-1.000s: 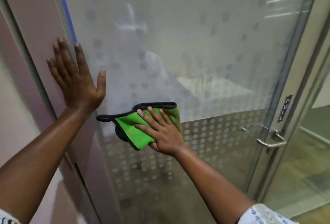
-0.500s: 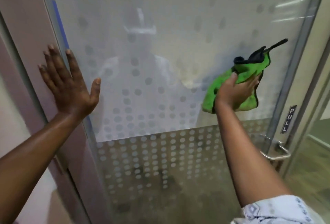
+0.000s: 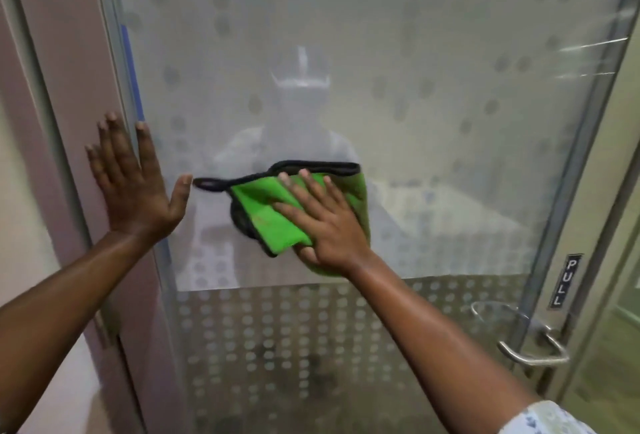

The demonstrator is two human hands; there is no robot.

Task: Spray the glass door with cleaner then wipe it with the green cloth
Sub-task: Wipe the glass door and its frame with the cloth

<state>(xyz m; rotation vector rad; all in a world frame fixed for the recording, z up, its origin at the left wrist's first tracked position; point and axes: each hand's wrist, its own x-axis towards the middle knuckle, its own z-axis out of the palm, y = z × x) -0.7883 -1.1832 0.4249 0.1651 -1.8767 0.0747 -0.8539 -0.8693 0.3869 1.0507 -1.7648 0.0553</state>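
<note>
Cloth first: your right hand point(image 3: 329, 225) has swept the green cloth point(image 3: 273, 222) back from the handle side of the glass door point(image 3: 433, 128) to its middle, so the wiping pass is well under way and spraying looks done (no bottle in view). The cloth sits folded under your flat palm and spread fingers, pressed to the frosted pane, not pinched; its black edge pokes out to the left. Your left hand point(image 3: 133, 187) lies open and empty, braced across the door's left edge.
</note>
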